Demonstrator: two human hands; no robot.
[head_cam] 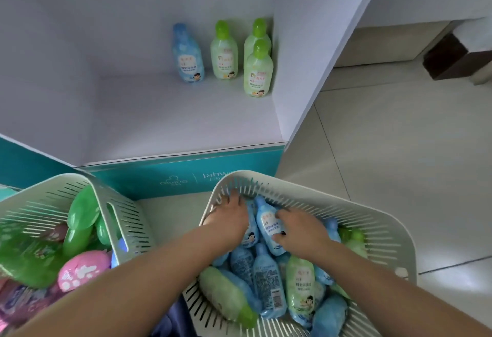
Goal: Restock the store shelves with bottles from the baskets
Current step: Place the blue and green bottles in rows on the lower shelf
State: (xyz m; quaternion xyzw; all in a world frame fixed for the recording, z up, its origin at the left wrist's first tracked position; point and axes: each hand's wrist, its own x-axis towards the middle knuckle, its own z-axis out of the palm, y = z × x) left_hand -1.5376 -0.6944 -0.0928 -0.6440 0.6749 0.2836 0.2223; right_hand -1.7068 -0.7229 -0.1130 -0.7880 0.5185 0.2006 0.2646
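Observation:
A pale slotted basket (383,227) on the floor in front of me holds several blue and green bottles lying in a heap. My left hand (229,217) reaches into its far left corner, palm down on a blue bottle (250,233), fingers curled over it. My right hand (300,230) wraps around another blue bottle (267,226) that lies label up near the basket's far side. On the white shelf (165,118) above stand one blue bottle (188,53) and three green bottles (258,70) at the back right.
A second slotted basket (48,195) at the left holds larger green, pink and purple containers. A teal printed panel (186,174) forms the shelf's front base. Pale floor tiles (386,150) spread to the right, with a dark wooden block (458,57) at the far right.

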